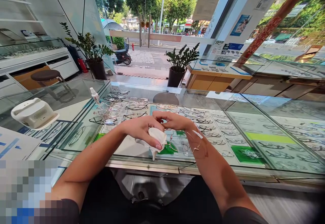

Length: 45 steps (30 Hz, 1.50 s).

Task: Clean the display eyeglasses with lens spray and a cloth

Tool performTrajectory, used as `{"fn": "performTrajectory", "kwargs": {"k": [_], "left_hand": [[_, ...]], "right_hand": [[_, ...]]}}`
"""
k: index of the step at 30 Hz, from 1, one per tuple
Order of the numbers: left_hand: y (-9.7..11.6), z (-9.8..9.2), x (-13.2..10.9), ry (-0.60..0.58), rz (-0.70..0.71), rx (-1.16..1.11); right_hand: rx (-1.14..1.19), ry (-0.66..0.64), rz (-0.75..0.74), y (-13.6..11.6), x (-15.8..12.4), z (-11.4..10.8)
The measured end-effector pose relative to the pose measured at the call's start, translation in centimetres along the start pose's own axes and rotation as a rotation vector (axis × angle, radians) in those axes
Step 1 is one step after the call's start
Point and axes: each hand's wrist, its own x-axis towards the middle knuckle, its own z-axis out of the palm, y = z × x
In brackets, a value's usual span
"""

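Observation:
Over the glass display counter (162,169), my left hand (143,130) is closed on a crumpled white cloth (157,136), thumb stretched across it. My right hand (170,119) is beside it, fingers curled and touching the left hand's fingertips. Thin-framed eyeglasses (186,148) hang by my right wrist, below that hand, with one arm of the frame rising near the forearm. The right fingertips are partly hidden, so their exact hold on the glasses is unclear. Rows of eyeglasses (137,107) lie behind and around my hands.
A white spray bottle (95,96) stands at the counter's back left. Nearer the left edge sits a white device (35,114). Green cards (247,154) lie among frames on the right. Potted plants (176,75) and a stool (45,75) stand beyond the counter.

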Motion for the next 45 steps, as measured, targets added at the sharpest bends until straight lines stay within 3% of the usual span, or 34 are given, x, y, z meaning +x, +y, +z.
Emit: {"fn": "performTrajectory", "kwargs": {"k": [7,10,12,17,20,24,29,36,39,43,45], "left_hand": [[0.1,0.1,0.0,0.027,0.009,0.059],[0.1,0.2,0.0,0.060,-0.001,0.036],[0.1,0.2,0.0,0.139,-0.013,0.000],[-0.1,-0.2,0.0,0.504,0.053,-0.003],[-0.8,-0.6,0.3,0.723,0.098,0.000],[-1.6,-1.2,0.7,0.884,0.137,-0.020],[-2.6,-0.7,1.5,0.916,0.134,0.097],[-3.5,0.5,2.3,1.017,0.106,0.265],[-3.1,0.2,2.1,0.949,0.111,0.267],[-2.8,-0.5,1.7,0.755,0.071,0.133],[-3.1,-0.6,1.6,0.734,0.048,0.063]], "right_hand": [[0.199,-0.069,0.017,1.1,0.2,0.2],[0.275,-0.011,0.057,1.4,0.2,0.5],[0.250,0.149,0.027,1.3,0.2,0.4],[0.013,0.799,-0.020,0.5,0.1,-0.8],[-0.079,0.978,-0.025,0.0,0.1,-1.0],[0.119,0.986,-0.065,-0.4,0.7,0.2],[0.460,0.971,-0.086,-0.6,1.5,2.0],[0.510,0.933,-0.132,-0.7,2.0,2.7],[0.553,0.932,-0.089,-0.9,1.9,2.4],[0.616,0.944,-0.047,-1.2,1.8,1.9],[0.626,0.939,-0.046,-1.2,1.8,1.8]]}}
